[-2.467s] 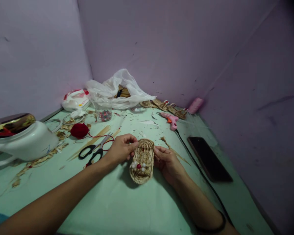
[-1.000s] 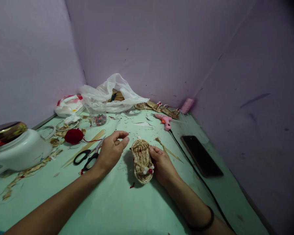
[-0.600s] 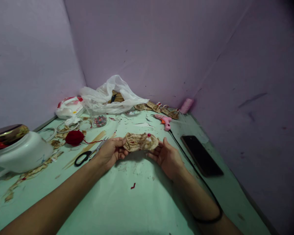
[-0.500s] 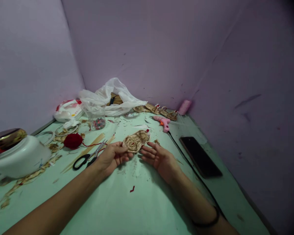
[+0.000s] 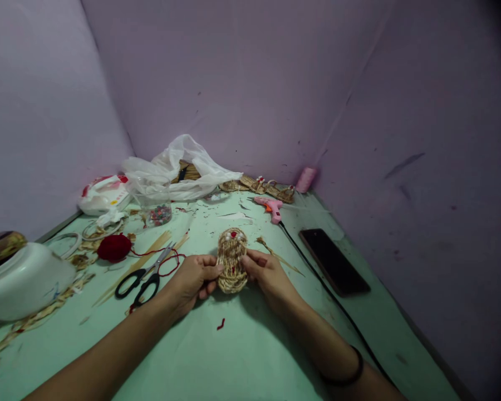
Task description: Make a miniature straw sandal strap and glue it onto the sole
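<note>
Both my hands hold a small woven straw slipper point(image 5: 232, 262) upright above the table, its upper side towards me. A red bead between white ones sits near its top, and a bit of red shows lower down. My left hand point(image 5: 196, 278) pinches its left edge between thumb and fingers. On the opposite edge, my right hand point(image 5: 267, 273) grips with the thumb in front. Left of my left hand lie black-handled scissors point(image 5: 145, 278), with red yarn running past the blades from a red yarn ball point(image 5: 114, 248).
A pink glue gun point(image 5: 271, 207) with a black cord and a dark phone point(image 5: 334, 262) lie to the right. Behind are a white plastic bag point(image 5: 183, 161), straw slippers point(image 5: 275, 190), a cup of beads point(image 5: 159, 209) and a pink thread spool point(image 5: 306, 180). A white pot point(image 5: 33, 284) stands left.
The slipper has turned from lying sideways to upright, now showing its beaded side. My right hand has closed from open fingers onto its right edge. The view has shifted slightly.
</note>
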`<state>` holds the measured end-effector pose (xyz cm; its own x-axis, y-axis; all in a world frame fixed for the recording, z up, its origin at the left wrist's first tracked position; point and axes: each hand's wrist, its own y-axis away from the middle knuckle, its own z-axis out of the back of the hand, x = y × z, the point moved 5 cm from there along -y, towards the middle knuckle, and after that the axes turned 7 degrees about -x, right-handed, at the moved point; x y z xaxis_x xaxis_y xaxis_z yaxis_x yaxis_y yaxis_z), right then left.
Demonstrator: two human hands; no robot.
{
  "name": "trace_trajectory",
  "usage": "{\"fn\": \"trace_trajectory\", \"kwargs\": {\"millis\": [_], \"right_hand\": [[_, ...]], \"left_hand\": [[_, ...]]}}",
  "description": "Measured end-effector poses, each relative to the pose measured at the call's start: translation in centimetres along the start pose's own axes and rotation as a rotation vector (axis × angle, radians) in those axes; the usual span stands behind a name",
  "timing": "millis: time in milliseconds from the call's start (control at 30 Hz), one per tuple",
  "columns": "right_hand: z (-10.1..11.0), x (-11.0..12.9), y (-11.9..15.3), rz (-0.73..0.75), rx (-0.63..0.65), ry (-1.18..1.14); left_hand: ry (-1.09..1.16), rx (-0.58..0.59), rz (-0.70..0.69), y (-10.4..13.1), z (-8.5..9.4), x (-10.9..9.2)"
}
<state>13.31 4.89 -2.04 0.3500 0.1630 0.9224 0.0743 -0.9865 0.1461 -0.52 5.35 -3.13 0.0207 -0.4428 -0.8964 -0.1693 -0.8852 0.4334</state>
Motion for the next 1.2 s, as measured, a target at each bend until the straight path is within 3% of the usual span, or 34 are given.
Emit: {"fn": "trace_trajectory", "kwargs": {"millis": [133,433,567,667,800,933,1200], "right_hand": [[0.9,-0.7,-0.4,0.017,-0.091,0.035],[0.9,-1.1,0.0,0.078,-0.026,0.316],[1.7,-1.1,0.1,0.110,-0.171,0.367],[2.1,-1.1,0.2,0.079,-0.248,0.340],[2.2,-1.2,0.3,0.017,-0.251,0.326],[2.4,-1.2,0.3,0.113,-0.265,0.429],[1.7,-1.2,0.7,0.096,-0.279,0.490]], "left_hand": [[0.074,-0.064,-0.075,-0.4,0.3,0.2],[0.150,-0.117,-0.072,-0.4,0.6,0.1],[0.175,-0.093,-0.074,-0.1,0.4,-0.1],[0.197,-0.012,-0.072,-0.1,0.2,-0.2],[0.187,0.099,-0.102,-0.1,0.0,-0.2],[0.159,0.147,-0.134,-0.1,-0.2,-0.4],[0.029,0.133,-0.123,0.5,-0.5,-0.8]]}}
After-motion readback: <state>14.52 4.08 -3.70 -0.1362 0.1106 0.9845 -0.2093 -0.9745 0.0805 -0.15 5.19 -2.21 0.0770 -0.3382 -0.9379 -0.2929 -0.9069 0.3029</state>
